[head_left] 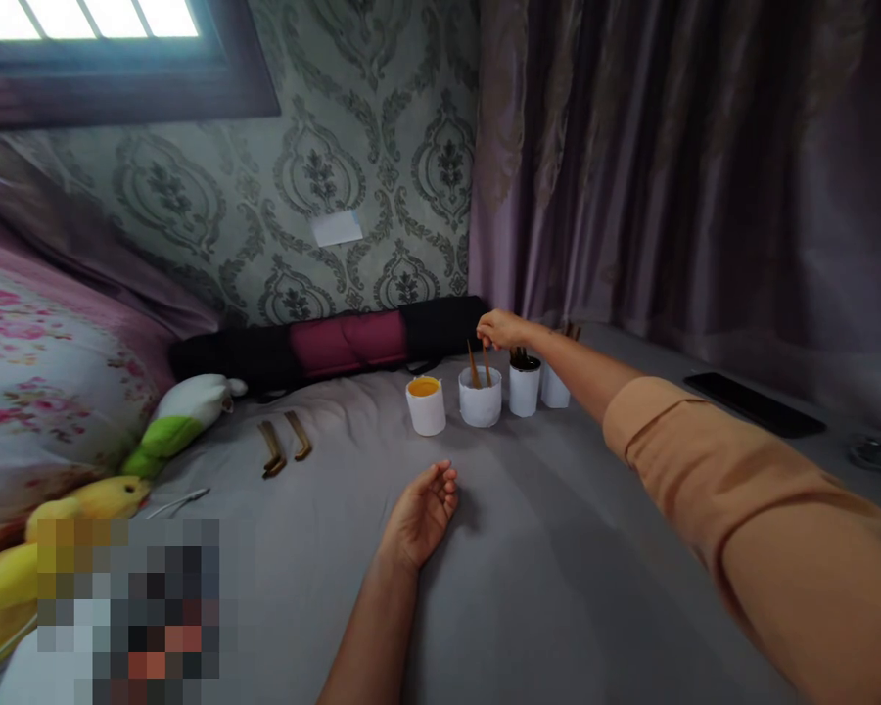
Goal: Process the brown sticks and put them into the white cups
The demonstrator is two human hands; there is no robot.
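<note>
My right hand [500, 330] reaches out over the row of white containers, its fingers pinched on the top of a thin wooden stick [486, 364]. That stick stands in a low white cup [480, 404], beside a second wooden stick [474, 366] leaning the other way. Just left of it is a white cup with an orange inside [427, 411]. To the right are a white cup with a dark inside [524, 392] and a white container [556, 390], both with brown sticks showing, partly behind my forearm. My left hand [424, 509] rests palm up on the grey sheet, fingers loosely curled and holding nothing.
Slim golden-brown pieces with bent ends [271, 450] lie on the sheet [323, 587] at left. Plush toys [183, 416] and a floral pillow [36, 362] are further left. A black and maroon roll [348, 343] lies along the wall. A dark flat device [753, 401] lies at right.
</note>
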